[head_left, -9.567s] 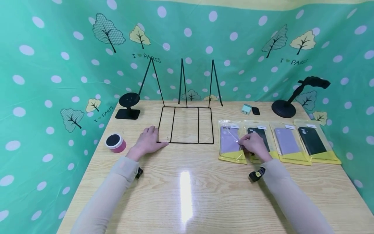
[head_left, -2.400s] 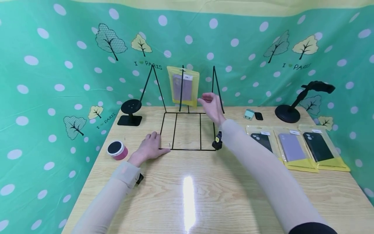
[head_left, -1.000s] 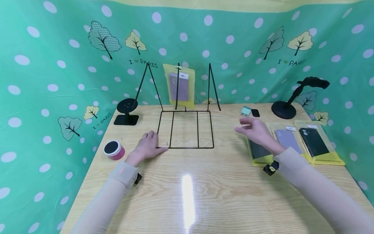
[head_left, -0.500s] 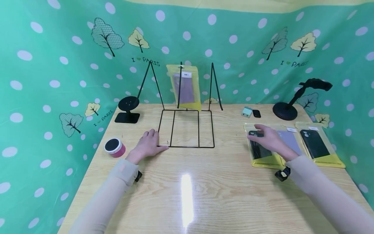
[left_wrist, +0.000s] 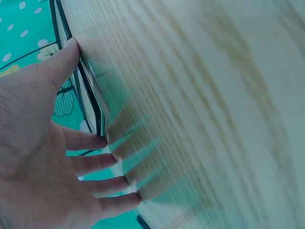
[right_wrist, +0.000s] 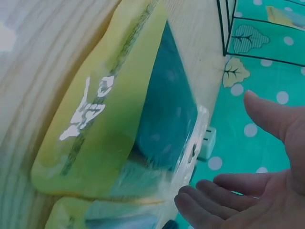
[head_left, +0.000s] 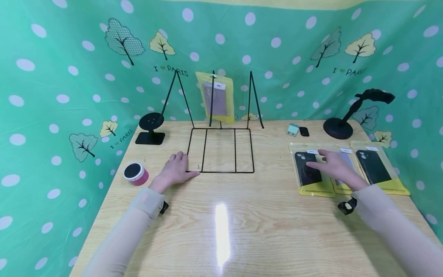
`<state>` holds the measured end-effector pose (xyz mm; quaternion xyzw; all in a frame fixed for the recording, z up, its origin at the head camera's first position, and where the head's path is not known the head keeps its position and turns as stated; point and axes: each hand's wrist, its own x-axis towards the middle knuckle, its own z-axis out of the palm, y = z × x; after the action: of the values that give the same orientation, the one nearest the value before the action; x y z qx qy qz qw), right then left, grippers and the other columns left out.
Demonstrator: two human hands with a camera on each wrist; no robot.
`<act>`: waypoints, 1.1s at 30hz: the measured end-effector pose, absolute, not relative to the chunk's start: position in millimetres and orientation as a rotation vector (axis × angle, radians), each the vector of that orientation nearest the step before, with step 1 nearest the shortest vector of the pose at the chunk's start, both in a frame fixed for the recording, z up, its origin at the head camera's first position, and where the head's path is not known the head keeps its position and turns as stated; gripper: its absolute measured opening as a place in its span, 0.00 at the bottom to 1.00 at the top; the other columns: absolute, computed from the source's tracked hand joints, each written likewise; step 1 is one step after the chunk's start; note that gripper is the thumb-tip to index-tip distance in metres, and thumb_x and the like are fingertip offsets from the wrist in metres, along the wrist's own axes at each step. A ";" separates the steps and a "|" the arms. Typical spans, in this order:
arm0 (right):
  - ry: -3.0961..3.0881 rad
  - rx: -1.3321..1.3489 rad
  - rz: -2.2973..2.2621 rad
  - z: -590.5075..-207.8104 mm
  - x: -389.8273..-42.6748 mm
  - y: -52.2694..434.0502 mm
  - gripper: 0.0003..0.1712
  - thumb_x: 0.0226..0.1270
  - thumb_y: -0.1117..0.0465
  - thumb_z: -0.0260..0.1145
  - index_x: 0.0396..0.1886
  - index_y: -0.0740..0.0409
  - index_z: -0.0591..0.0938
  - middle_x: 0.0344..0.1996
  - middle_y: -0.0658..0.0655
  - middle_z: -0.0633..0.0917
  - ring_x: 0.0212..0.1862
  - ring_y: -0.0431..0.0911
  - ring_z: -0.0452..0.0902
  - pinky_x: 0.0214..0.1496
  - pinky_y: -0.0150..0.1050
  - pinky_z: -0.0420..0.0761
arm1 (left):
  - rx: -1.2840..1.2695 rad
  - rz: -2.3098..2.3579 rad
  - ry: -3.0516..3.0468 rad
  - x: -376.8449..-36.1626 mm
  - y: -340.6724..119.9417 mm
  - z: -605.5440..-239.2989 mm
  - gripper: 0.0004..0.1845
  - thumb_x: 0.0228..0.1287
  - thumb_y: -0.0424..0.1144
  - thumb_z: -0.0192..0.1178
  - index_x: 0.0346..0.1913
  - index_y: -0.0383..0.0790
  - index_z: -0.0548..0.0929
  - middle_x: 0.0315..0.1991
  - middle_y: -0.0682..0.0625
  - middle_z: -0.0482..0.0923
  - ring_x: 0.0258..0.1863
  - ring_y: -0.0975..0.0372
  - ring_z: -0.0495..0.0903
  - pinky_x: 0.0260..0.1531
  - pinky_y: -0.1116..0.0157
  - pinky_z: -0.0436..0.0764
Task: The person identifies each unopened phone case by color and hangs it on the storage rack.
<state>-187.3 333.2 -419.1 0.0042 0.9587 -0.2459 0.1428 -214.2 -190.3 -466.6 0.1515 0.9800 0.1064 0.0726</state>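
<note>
My left hand (head_left: 174,169) rests at the near left corner of a black wire display rack (head_left: 221,172), fingers spread and the thumb along its front bar. In the left wrist view the fingertips (left_wrist: 125,182) touch the tabletop. A bagged purple phone case (head_left: 219,102) hangs from the rack's middle arm. At the right, my right hand (head_left: 333,167) hovers with parted thumb and fingers over the bagged phone cases, holding nothing. Below it lie a bagged black phone case (head_left: 306,177) and a partly covered purple phone case (head_left: 347,159). Another black phone case (head_left: 373,167) lies farther right.
A pink jar (head_left: 136,175) with a dark lid stands left of my left hand. Behind it is a black round-topped stand (head_left: 150,127). A light-blue charger plug (head_left: 292,130), a small black object (head_left: 304,131) and a black gooseneck stand (head_left: 338,128) are at the back right.
The leftmost bagged purple phone case has gone from the table to the rack's middle arm. My right hand let go there and came back right over the bags. My left hand stayed put.
</note>
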 end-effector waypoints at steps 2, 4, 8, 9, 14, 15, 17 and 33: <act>2.771 0.018 -0.654 -419.5 -186.6 336.8 0.57 0.62 0.34 0.60 0.68 0.80 0.54 0.60 0.83 0.62 0.59 0.73 0.61 0.53 0.63 0.68 | 0.457 0.319 2.946 -215.1 -189.3 -466.5 0.41 0.57 0.63 0.62 0.54 0.26 0.70 0.56 0.33 0.65 0.49 0.41 0.66 0.49 0.45 0.69; 2.758 0.027 -0.612 -420.6 -185.9 339.1 0.58 0.61 0.34 0.61 0.67 0.81 0.55 0.58 0.84 0.63 0.58 0.74 0.62 0.52 0.62 0.69 | 0.462 0.310 2.945 -215.6 -189.6 -467.3 0.41 0.57 0.63 0.61 0.53 0.26 0.70 0.55 0.33 0.65 0.48 0.42 0.66 0.48 0.45 0.70; 2.717 0.049 -0.600 -423.1 -184.4 341.0 0.59 0.61 0.35 0.62 0.65 0.84 0.54 0.59 0.85 0.59 0.60 0.75 0.56 0.55 0.64 0.66 | 0.466 0.311 2.948 -216.1 -191.1 -467.9 0.41 0.58 0.63 0.61 0.55 0.25 0.69 0.56 0.32 0.64 0.49 0.41 0.66 0.48 0.44 0.70; 2.709 0.054 -0.605 -423.8 -184.0 341.7 0.59 0.61 0.35 0.62 0.65 0.85 0.53 0.60 0.85 0.58 0.61 0.76 0.55 0.55 0.64 0.64 | 0.466 0.313 2.950 -216.4 -191.3 -468.0 0.42 0.58 0.63 0.61 0.55 0.25 0.69 0.57 0.32 0.64 0.50 0.40 0.66 0.48 0.44 0.69; 2.684 0.077 -0.609 -428.9 -182.7 344.8 0.59 0.62 0.35 0.61 0.66 0.83 0.52 0.61 0.85 0.57 0.61 0.76 0.53 0.56 0.65 0.63 | 0.462 0.312 2.950 -216.2 -190.8 -466.9 0.42 0.58 0.63 0.61 0.56 0.25 0.69 0.58 0.31 0.64 0.51 0.40 0.65 0.48 0.43 0.69; 2.678 0.079 -0.609 -429.9 -182.3 345.3 0.60 0.62 0.34 0.61 0.66 0.83 0.52 0.61 0.85 0.57 0.61 0.76 0.53 0.56 0.65 0.63 | 0.461 0.311 2.948 -216.0 -190.6 -466.9 0.42 0.58 0.63 0.61 0.56 0.25 0.69 0.58 0.31 0.64 0.50 0.40 0.65 0.48 0.43 0.69; 2.679 0.081 -0.606 -432.9 -181.7 346.2 0.60 0.61 0.34 0.61 0.66 0.83 0.53 0.60 0.85 0.58 0.61 0.76 0.55 0.55 0.65 0.65 | 0.454 0.308 2.943 -215.5 -190.3 -467.0 0.43 0.57 0.64 0.61 0.56 0.25 0.69 0.58 0.31 0.63 0.50 0.41 0.65 0.48 0.43 0.69; 2.724 0.200 -0.559 -443.2 -181.9 334.2 0.34 0.60 0.43 0.67 0.37 0.74 0.73 0.46 0.79 0.69 0.31 0.56 0.66 0.27 0.43 0.68 | 0.453 0.281 2.940 -218.2 -192.7 -473.3 0.44 0.57 0.66 0.59 0.56 0.26 0.69 0.56 0.33 0.64 0.48 0.42 0.66 0.46 0.44 0.70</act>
<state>-181.9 334.2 -443.2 0.0707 0.9618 -0.1974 0.1759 -218.2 -192.7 -473.3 0.1513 0.9810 0.0937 0.0767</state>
